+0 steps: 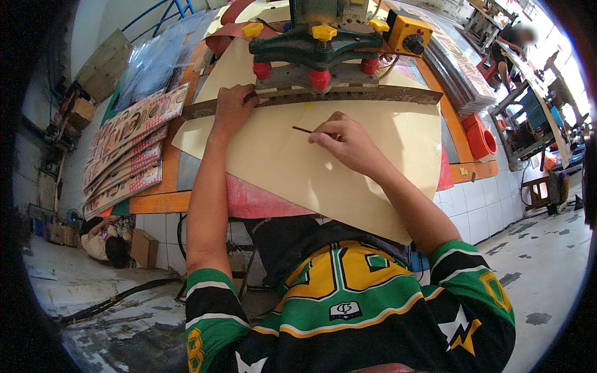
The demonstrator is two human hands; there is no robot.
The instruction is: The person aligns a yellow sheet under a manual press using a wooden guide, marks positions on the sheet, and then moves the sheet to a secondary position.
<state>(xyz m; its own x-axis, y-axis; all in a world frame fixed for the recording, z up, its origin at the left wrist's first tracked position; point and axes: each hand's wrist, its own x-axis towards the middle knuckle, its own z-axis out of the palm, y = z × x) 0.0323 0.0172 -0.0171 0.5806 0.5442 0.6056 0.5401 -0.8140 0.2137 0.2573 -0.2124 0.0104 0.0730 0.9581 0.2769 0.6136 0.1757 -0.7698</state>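
Note:
A large cream sheet point(273, 149) lies on the worktable under a long rusty metal bar point(373, 93). The bar runs across below the green press head point(317, 50) with its yellow knobs and red feet. At the bar's left part, my left hand point(233, 109) is closed with its fingers curled on the edge. Over the middle of the sheet, my right hand point(341, 137) pinches a thin dark stick point(302, 129) that points left; its exact kind cannot be made out. Beneath the sheet's near side shows a red sheet point(264, 198).
Stacked printed sheets point(127, 143) lie left of the press, beside clear plastic film point(152, 68). A yellow control box point(407, 34) with a black knob sits at the upper right. A red container point(480, 138) stands by the table's orange right edge. Another person point(513, 46) sits far right.

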